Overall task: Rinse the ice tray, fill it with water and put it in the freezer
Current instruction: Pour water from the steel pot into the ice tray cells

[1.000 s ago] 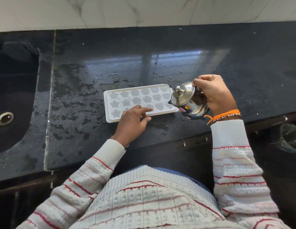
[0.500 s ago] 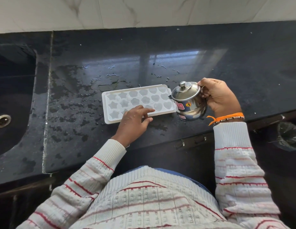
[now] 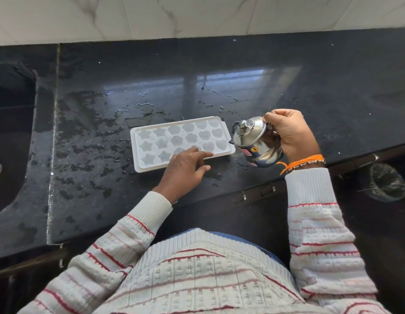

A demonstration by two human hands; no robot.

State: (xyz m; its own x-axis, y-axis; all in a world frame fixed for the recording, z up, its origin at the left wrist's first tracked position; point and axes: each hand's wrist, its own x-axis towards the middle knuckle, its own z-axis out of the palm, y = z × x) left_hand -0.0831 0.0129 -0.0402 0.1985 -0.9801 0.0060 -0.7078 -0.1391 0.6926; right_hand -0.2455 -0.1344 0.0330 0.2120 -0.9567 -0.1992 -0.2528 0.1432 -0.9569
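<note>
Your right hand grips a small steel pot beside the ice tray

Your fingers curl round the pot's far side, and it tilts toward the tray with its lid on and its spout just at the tray's right end; whether water is running, you cannot tell. Your left hand lies on the tray's near edge, forefinger stretched flat along the rim and the other fingers loosely bent, nothing clasped in it. The white tray sits flat on the wet black counter, its star, flower and heart moulds facing up. An orange thread band circles your right wrist. The dark sink lies well apart at the left
</note>
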